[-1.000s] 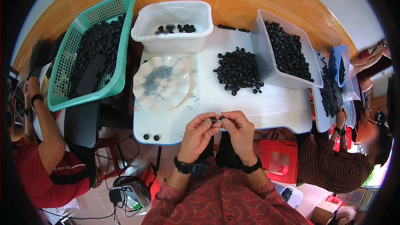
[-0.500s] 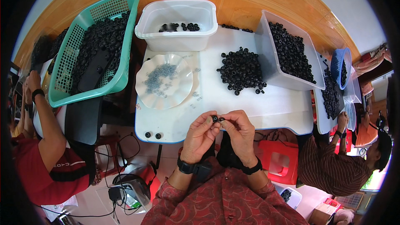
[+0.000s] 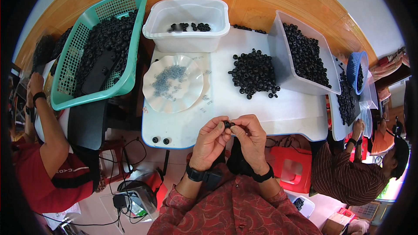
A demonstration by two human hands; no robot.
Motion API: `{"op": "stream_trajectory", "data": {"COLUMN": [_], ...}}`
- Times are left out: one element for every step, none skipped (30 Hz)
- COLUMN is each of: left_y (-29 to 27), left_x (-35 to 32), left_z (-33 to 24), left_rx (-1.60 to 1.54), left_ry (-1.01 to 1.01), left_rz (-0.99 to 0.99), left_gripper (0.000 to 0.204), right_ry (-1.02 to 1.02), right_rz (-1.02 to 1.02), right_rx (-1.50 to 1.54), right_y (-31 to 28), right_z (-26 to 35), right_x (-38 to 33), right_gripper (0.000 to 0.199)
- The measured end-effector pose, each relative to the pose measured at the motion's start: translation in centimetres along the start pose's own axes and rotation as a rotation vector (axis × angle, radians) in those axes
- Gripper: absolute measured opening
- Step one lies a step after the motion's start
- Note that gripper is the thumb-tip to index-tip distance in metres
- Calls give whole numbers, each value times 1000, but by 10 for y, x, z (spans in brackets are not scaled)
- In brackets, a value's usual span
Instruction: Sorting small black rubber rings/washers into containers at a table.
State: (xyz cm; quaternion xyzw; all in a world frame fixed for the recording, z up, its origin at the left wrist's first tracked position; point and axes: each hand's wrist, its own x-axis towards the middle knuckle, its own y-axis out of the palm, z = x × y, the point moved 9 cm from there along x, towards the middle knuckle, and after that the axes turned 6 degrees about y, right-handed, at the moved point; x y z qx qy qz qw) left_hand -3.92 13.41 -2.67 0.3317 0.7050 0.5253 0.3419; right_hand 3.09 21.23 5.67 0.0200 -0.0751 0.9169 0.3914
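Observation:
Just over the near table edge, my left hand (image 3: 209, 142) and my right hand (image 3: 251, 142) meet with fingertips pinched. Between them is a small black plastic part (image 3: 227, 124), round at the left end and narrower at the right; whether it is one piece or two pressed together cannot be made out. Ahead of my hands lies a heap of similar black parts (image 3: 253, 74). To the left sits a wavy-rimmed white plate (image 3: 191, 93) bearing small grey-blue pieces that look like springs. Two black round parts (image 3: 160, 140) stand by the table's front left corner.
A white tub (image 3: 185, 41) with some black parts stands at the back. A full translucent bin (image 3: 285, 67) is at right, a green basket (image 3: 93, 100) of black parts at left. Co-workers sit on both sides. A red stool (image 3: 292, 165) is beside me.
The black part between my fingertips has turned: its open round end faced up before and now its side shows. My hands have hardly moved, and the view has shifted slightly.

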Motion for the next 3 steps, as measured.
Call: {"op": "stream_trajectory", "data": {"left_y": [0, 1, 1], "left_x": [0, 0, 0], "left_z": [0, -1, -1], "left_rx": [0, 10, 19], "left_ry": [1, 8, 13], "left_rz": [0, 11, 23], "left_gripper": [24, 24, 24], "right_ry": [-5, -1, 2], "right_rz": [1, 1, 0], "right_rx": [-14, -14, -16], "right_y": [0, 0, -1], "right_z": [0, -1, -3], "right_x": [0, 0, 0], "right_gripper": [11, 11, 11]}}
